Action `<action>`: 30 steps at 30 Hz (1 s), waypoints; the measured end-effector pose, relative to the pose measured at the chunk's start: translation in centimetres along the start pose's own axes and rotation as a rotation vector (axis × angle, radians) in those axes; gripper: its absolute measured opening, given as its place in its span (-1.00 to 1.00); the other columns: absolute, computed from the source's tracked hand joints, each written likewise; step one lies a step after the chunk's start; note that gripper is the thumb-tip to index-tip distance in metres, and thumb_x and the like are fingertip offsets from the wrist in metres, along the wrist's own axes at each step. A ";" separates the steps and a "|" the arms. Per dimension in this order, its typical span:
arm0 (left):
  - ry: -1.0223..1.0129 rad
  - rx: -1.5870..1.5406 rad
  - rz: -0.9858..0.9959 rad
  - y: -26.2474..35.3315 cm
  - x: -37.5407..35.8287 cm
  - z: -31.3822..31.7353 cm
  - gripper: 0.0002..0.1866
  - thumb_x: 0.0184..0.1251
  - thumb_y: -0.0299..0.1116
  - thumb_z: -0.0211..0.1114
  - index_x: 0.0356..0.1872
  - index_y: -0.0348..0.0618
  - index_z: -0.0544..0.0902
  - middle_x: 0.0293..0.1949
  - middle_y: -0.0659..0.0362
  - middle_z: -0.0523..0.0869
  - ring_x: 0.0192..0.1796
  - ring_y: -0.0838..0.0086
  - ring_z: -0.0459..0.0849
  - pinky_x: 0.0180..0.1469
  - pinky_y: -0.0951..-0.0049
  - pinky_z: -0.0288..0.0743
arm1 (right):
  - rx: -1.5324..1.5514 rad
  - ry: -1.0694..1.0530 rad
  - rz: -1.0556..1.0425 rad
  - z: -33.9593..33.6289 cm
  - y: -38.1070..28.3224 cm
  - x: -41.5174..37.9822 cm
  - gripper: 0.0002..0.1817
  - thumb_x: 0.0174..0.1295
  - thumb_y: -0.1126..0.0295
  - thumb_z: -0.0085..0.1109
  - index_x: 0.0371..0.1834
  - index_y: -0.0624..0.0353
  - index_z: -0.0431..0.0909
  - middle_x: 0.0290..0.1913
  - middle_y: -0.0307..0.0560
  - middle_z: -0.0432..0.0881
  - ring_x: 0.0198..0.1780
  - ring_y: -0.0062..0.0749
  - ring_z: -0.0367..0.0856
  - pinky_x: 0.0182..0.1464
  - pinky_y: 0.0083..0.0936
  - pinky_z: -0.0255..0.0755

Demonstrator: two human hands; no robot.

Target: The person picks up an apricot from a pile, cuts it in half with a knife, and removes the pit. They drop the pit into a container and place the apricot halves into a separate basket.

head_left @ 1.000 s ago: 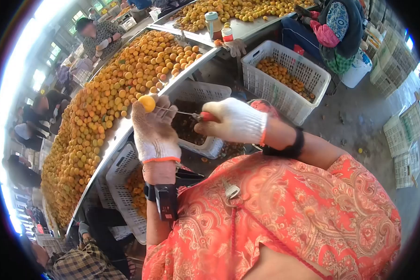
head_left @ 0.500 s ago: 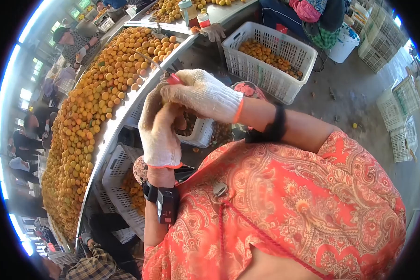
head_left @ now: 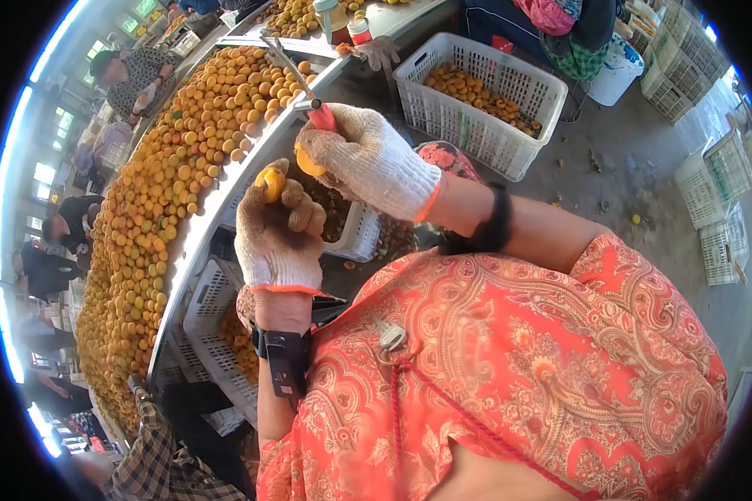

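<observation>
My right hand [head_left: 368, 159], in a white knit glove with brown-stained fingers, is closed around a red-handled knife-like tool [head_left: 322, 118]; its long metal part points up and left over the table. The same hand also pinches an orange apricot piece [head_left: 309, 160]. Left and below, my left hand [head_left: 280, 230], in a matching stained glove, holds another apricot piece [head_left: 270, 184] between thumb and fingers. The two hands are slightly apart. Whole apricots [head_left: 175, 159] lie heaped on the metal-edged table [head_left: 217, 188] beyond them.
A white crate [head_left: 451, 125] with apricot pieces stands ahead on the floor. Below my hands are a smaller white crate [head_left: 363, 234] with dark contents and another crate [head_left: 213, 301] with orange pieces. A bottle [head_left: 334, 21] stands on the far table. Several people work along the left.
My hands were together and have moved apart, with apricot pieces now showing in both. The tool has swung more upright. My left hand has lowered slightly.
</observation>
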State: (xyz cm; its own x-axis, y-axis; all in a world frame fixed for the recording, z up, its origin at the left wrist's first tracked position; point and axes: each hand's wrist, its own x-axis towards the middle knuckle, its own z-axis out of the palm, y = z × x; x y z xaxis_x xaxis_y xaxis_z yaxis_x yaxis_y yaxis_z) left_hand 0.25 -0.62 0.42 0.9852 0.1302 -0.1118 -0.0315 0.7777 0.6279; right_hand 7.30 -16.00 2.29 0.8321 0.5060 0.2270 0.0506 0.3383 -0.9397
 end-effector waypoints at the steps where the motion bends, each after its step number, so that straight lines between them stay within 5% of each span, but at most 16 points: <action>1: 0.027 -0.007 -0.009 0.0 0.1 -0.2 -0.66 0.40 -0.22 0.14 0.05 -0.23 0.57 -0.45 0.21 0.51 -0.53 0.52 0.33 -0.44 0.51 0.20 | 0.009 0.017 -0.010 0.0 -0.1 0.0 -0.83 0.39 0.37 0.15 -0.28 0.27 0.53 -0.43 -0.30 0.55 -0.34 -0.74 0.46 -0.34 -0.61 0.40; 6: 0.178 -0.006 0.024 -0.9 0.4 0.2 -0.75 0.33 -0.30 0.23 -0.05 -0.17 0.58 -0.31 0.15 0.62 -0.44 0.43 0.47 -0.36 0.43 0.34 | -0.034 0.045 -0.016 0.1 0.1 -0.1 -0.84 0.35 0.38 0.21 -0.26 0.27 0.53 -0.42 -0.26 0.55 -0.33 -0.70 0.47 -0.29 -0.55 0.44; 8: 0.005 -0.051 -0.012 -0.9 0.7 -1.2 -0.72 0.35 -0.31 0.20 0.01 -0.19 0.60 -0.10 0.08 0.71 -0.19 0.29 0.65 -0.13 0.28 0.53 | -0.128 0.041 -0.049 0.0 0.7 0.1 -0.84 0.33 0.38 0.22 -0.25 0.26 0.53 -0.42 -0.22 0.56 -0.33 -0.68 0.48 -0.26 -0.52 0.46; 11: 0.066 -0.126 0.020 -1.6 0.6 0.8 -0.68 0.41 -0.31 0.13 0.10 -0.20 0.60 0.04 0.04 0.71 0.06 0.21 0.67 0.16 0.14 0.53 | -0.163 -0.028 -0.189 0.3 1.5 0.2 -0.79 0.25 0.35 0.28 -0.18 0.25 0.57 -0.40 -0.03 0.61 -0.33 -0.41 0.64 -0.21 -0.38 0.51; 14: -0.056 -0.204 -0.022 -1.8 1.6 -1.2 -0.63 0.46 -0.31 0.05 0.17 -0.22 0.57 0.18 0.00 0.65 0.24 0.17 0.61 0.37 0.03 0.39 | -0.488 -0.004 -0.381 0.6 1.6 0.4 -0.67 0.12 0.29 0.33 -0.08 0.22 0.62 -0.27 0.25 0.65 -0.15 0.19 0.65 -0.14 -0.21 0.53; 18: 0.016 -0.212 -0.011 -1.8 1.3 -1.4 -0.64 0.48 -0.29 0.02 0.16 -0.21 0.57 0.17 0.01 0.65 0.22 0.18 0.62 0.37 0.07 0.41 | -0.607 -0.056 -0.386 0.6 1.7 0.1 -0.72 0.20 0.35 0.33 -0.10 0.24 0.57 -0.28 0.10 0.62 -0.25 -0.11 0.67 -0.14 -0.34 0.53; 21: -0.008 -0.176 -0.047 -1.6 0.8 0.1 -0.65 0.50 -0.25 0.03 0.13 -0.20 0.59 0.13 0.02 0.67 0.21 0.20 0.63 0.34 0.10 0.45 | -0.760 -0.049 -0.558 0.8 1.9 0.1 -0.72 0.15 0.37 0.35 -0.12 0.24 0.57 -0.29 0.11 0.61 -0.24 -0.05 0.66 -0.14 -0.33 0.54; 24: 0.242 -0.132 -0.022 -1.5 0.3 1.6 -0.67 0.50 -0.21 0.11 0.12 -0.16 0.58 0.03 0.09 0.68 0.03 0.32 0.67 0.07 0.32 0.59 | -0.753 -0.047 -0.607 0.8 1.3 -0.1 -0.75 0.20 0.36 0.35 -0.14 0.23 0.56 -0.32 0.02 0.62 -0.26 -0.25 0.67 -0.16 -0.37 0.54; 26: 0.244 -0.068 0.036 -1.4 0.8 -0.4 -0.69 0.51 -0.21 0.15 0.13 -0.11 0.59 -0.12 0.14 0.70 -0.28 0.47 0.64 -0.30 0.51 0.54 | -0.465 -0.008 -0.334 0.7 0.9 0.0 -0.74 0.26 0.32 0.34 -0.12 0.22 0.55 -0.36 -0.11 0.61 -0.30 -0.50 0.61 -0.22 -0.42 0.53; 27: 0.244 -0.070 0.039 -1.2 0.4 -0.5 -0.69 0.51 -0.21 0.15 0.13 -0.11 0.59 -0.12 0.14 0.70 -0.28 0.47 0.64 -0.30 0.51 0.54 | -0.503 0.045 -0.312 0.5 0.8 0.2 -0.74 0.31 0.28 0.33 -0.11 0.21 0.55 -0.38 -0.21 0.58 -0.33 -0.67 0.53 -0.30 -0.49 0.50; 29: -0.001 0.064 0.026 -0.9 -0.7 -0.5 -0.72 0.47 -0.17 0.20 0.05 -0.06 0.63 -0.25 0.21 0.69 -0.51 0.53 0.53 -0.55 0.59 0.34 | -0.492 0.060 -0.202 -0.4 1.2 0.7 -0.73 0.32 0.26 0.33 -0.11 0.22 0.54 -0.38 -0.21 0.59 -0.35 -0.67 0.50 -0.31 -0.53 0.48; 30: 0.102 0.145 0.088 -1.2 -1.1 0.8 -0.71 0.48 -0.13 0.22 0.05 -0.04 0.62 -0.35 0.26 0.65 -0.65 0.59 0.34 -0.66 0.58 0.07 | -0.493 0.060 -0.202 -0.3 0.9 0.6 -0.73 0.32 0.26 0.33 -0.11 0.22 0.54 -0.38 -0.21 0.59 -0.35 -0.67 0.50 -0.31 -0.53 0.48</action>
State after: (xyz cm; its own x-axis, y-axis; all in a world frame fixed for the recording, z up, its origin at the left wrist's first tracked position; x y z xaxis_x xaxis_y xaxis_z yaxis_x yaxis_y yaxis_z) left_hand -0.69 -2.19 0.47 0.9573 0.2611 -0.1243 -0.0848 0.6644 0.7425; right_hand 8.00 -15.67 1.45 0.8083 0.4182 0.4144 0.4545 0.0042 -0.8907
